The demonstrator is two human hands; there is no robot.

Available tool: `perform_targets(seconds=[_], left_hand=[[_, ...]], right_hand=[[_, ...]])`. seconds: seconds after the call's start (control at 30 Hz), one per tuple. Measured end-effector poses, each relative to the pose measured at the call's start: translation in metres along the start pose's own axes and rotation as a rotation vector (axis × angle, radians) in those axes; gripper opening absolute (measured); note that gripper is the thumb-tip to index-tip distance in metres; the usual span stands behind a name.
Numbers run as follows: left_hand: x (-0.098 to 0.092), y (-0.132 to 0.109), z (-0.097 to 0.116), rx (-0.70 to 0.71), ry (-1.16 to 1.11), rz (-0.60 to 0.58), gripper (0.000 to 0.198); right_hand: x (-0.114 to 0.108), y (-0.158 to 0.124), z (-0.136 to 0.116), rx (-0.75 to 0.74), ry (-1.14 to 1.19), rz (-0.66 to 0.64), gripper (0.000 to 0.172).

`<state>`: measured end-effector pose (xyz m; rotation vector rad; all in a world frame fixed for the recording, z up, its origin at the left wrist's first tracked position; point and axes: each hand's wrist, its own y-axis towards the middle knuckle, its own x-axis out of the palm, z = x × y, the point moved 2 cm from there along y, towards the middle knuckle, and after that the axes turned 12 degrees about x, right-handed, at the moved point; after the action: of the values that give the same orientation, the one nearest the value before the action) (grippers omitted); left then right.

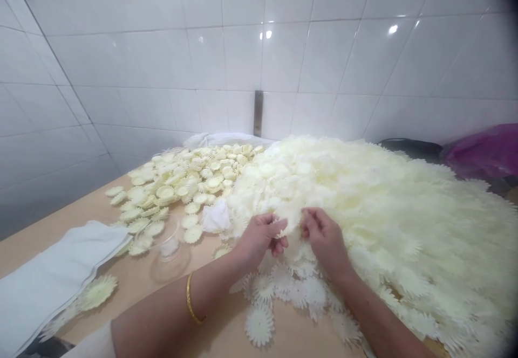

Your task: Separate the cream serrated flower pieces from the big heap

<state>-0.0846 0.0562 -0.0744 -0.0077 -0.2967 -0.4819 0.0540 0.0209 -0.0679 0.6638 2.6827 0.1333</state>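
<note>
My left hand (263, 236), with a gold bangle (193, 298) on the forearm, is closed in a pinch. A bit of toothed pale edge shows at its thumb, from a flower cutout (280, 233) mostly hidden by the fingers. A short way to the right, my right hand (325, 238) pinches with thumb and fingertips, and what lies in them blends into the pale pile. Both hands are in front of a large heap of cream flower cutouts (376, 212). Below them, several loose white cutouts (259, 324) lie on the table.
Smaller layered flowers (165, 192) are piled at the back left of the wooden table (141, 301). Nearby are a clear round dish (170, 258), a crumpled white cloth (216, 217) and white sheets (60, 277). A purple bag (485, 150) sits at the far right against the tiled wall (226, 56).
</note>
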Motion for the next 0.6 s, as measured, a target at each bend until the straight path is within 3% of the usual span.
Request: perform_targets(seconds=[0.17,0.43,0.6], left_hand=[[0.001,-0.002,0.005,0.063,0.13,0.034,0.035],[0.004,-0.008,0.005,0.14,0.172,0.004,0.041],[0.009,-0.007,0.003,0.037,-0.017,-0.101,0.039]], right_hand=[[0.0,-0.004,-0.009,-0.025,0.102,-0.085,0.033],[0.005,-0.01,-0.017,-0.015,0.153,-0.512,0.025],[0.001,-0.009,-0.016,-0.003,0.227,-0.484,0.018]])
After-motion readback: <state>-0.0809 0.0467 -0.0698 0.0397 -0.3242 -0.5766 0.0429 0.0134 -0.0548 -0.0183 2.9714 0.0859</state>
